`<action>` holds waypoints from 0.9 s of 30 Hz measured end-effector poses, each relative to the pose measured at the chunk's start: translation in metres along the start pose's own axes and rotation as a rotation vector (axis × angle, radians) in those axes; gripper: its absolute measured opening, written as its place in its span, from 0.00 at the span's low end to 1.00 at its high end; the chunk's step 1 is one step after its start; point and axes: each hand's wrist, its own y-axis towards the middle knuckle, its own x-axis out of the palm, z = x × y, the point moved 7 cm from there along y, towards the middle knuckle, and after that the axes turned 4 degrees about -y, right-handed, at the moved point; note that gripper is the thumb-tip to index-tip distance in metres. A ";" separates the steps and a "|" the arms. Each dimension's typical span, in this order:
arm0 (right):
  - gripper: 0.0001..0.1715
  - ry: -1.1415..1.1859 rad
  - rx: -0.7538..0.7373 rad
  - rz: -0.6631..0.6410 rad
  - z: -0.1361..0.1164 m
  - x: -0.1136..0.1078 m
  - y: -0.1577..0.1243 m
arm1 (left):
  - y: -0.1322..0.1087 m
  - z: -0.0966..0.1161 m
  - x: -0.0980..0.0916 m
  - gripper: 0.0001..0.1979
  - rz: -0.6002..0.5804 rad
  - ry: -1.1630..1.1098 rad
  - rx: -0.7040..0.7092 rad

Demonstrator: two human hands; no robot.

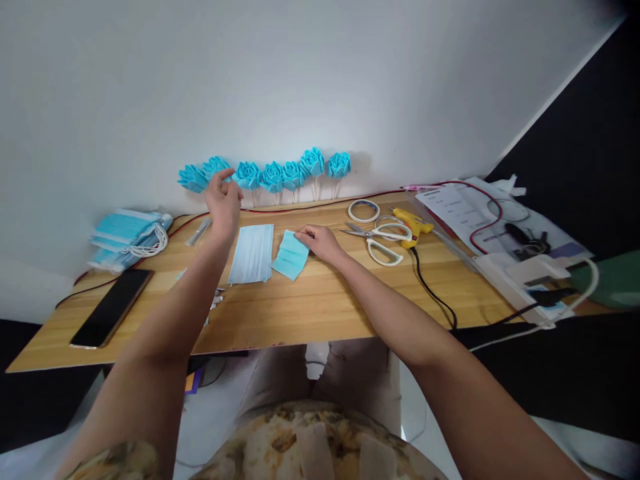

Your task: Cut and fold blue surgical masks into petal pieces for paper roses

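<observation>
My left hand is raised over the back of the wooden desk, fingers loosely apart and holding nothing, close to the leftmost blue flowers made of mask fabric that lean on the wall. My right hand rests on the desk with its fingertips pinching the right edge of a folded blue mask piece. A flat blue face mask lies just left of that piece, between my two hands.
A stack of blue masks and a black phone lie at the left. Right of my hand are scissors, a tape roll, a yellow glue gun with a black cord, papers and cables.
</observation>
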 end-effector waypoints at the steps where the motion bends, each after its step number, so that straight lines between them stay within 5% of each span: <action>1: 0.19 0.004 0.004 -0.003 0.000 0.000 0.000 | -0.011 0.006 -0.001 0.16 0.003 -0.046 -0.048; 6: 0.19 0.015 -0.018 -0.006 -0.002 0.000 -0.002 | -0.066 0.034 0.009 0.17 -0.165 -0.108 -0.115; 11: 0.19 0.049 -0.032 0.023 -0.005 -0.004 -0.003 | -0.099 0.031 0.016 0.17 -0.280 -0.109 -0.229; 20: 0.22 0.101 -0.107 0.063 -0.030 -0.013 -0.010 | -0.110 0.019 0.026 0.25 -0.332 -0.051 -0.167; 27: 0.25 0.125 -0.179 0.065 -0.047 -0.013 -0.017 | -0.135 0.009 0.029 0.34 -0.464 -0.123 -0.429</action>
